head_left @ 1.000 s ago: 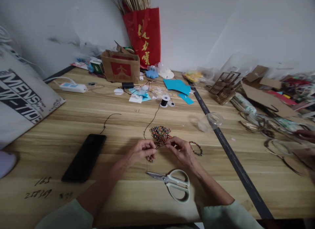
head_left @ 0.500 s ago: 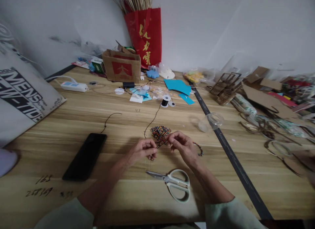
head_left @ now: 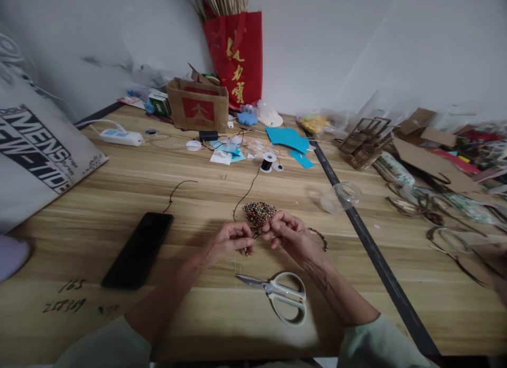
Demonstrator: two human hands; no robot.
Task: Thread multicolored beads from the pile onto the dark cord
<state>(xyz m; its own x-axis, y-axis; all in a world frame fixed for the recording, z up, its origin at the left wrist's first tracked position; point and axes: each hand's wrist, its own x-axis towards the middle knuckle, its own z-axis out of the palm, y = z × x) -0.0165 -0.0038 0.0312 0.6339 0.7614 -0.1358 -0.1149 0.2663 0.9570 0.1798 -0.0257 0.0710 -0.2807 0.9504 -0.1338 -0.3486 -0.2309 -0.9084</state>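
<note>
Got pale-handled scissors lying right below both hands, so could easily scrape a wrist by dropping an arm carelessly. Just past those, pinching thin black cord in the left hand, out in the gap between both hands, plus a few small beads just under the fingertips. Could lose the cord, maybe those beads too, by relaxing that pinch. Seeing bunched fingertips on the right hand, right at the cord, but honestly can't tell if gripping or just touching. Might snag the beaded strand half hidden behind that hand with a sideways swing. Also got a loose bead pile practically against the fingers: rollaways everywhere after one knuckle bump. Farther back, could topple the upright spool by tugging its dark lead too hard, if actually joined to the cord; can't make out the near end.
</note>
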